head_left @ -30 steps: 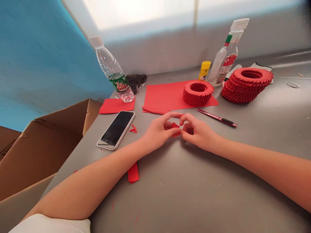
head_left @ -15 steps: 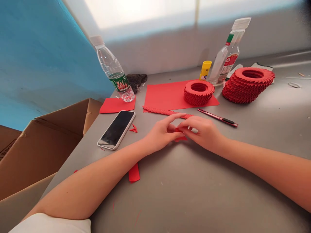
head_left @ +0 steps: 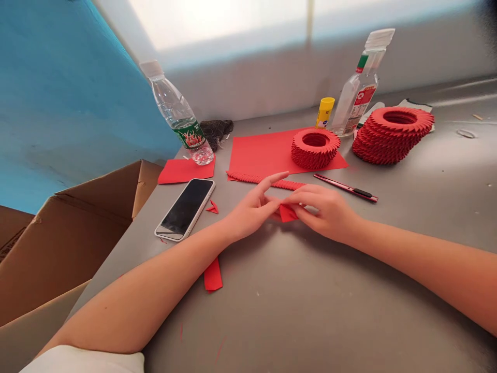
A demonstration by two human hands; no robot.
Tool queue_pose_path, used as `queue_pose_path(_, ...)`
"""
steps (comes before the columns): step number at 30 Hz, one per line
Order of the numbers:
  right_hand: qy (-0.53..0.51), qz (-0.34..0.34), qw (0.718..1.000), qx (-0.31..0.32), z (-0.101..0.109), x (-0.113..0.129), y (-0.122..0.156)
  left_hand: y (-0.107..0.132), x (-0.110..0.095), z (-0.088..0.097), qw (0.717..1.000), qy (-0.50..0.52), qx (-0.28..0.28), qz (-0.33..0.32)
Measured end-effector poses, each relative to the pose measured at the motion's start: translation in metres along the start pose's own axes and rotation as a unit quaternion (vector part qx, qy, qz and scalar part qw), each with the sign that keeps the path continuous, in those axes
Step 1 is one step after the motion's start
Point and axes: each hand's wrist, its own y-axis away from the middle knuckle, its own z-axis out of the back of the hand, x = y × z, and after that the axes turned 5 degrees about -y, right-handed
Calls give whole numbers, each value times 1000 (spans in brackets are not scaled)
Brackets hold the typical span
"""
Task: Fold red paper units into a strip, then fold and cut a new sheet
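Observation:
Between my hands is a small piece of folded red paper [head_left: 288, 213]. My right hand [head_left: 324, 207] pinches it between thumb and fingers. My left hand [head_left: 252, 210] is closed on its left side by the thumb, with the index finger stretched out above; the lower fingers are partly hidden. Just beyond the hands lies a pleated red paper strip [head_left: 252, 178]. Under my left forearm a flat red paper strip [head_left: 213, 275] sticks out. Small folded red paper scraps [head_left: 213, 207] lie beside the phone.
A phone [head_left: 185, 209], a water bottle [head_left: 186, 129] and cardboard boxes [head_left: 77, 223] are at left. Behind are red sheets [head_left: 256, 150], a small paper ring stack [head_left: 315, 150], a glue stick [head_left: 325, 112] and a glass bottle [head_left: 357, 98]. At right are a taller ring stack [head_left: 388, 140] and a utility knife [head_left: 345, 187].
My left index finger has lifted and straightened away from the paper. More of the red paper now shows between my hands. The view has shifted slightly.

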Motion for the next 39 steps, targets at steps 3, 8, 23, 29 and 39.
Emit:
queue_pose_path(3, -109, -171, 979, 5, -1, 5, -3, 2, 0, -1, 994, -105, -31, -28)
queue_pose_path(8, -151, -263, 953, -11, -3, 5, -5, 6, 1, -4, 942, -323, -55, -70)
queue_pose_path(23, 275, 166, 946, -32, -6, -2, -2, -1, 0, -9, 990, 89, -66, 89)
queue_pose_path(29, 261, 214, 941, -10, -2, -3, -2, -3, 4, -4, 982, 133, -95, 91)
queue_pose_path(39, -132, -259, 956, -43, 9, 1, -8, -3, 4, -5, 983, -110, -145, -23)
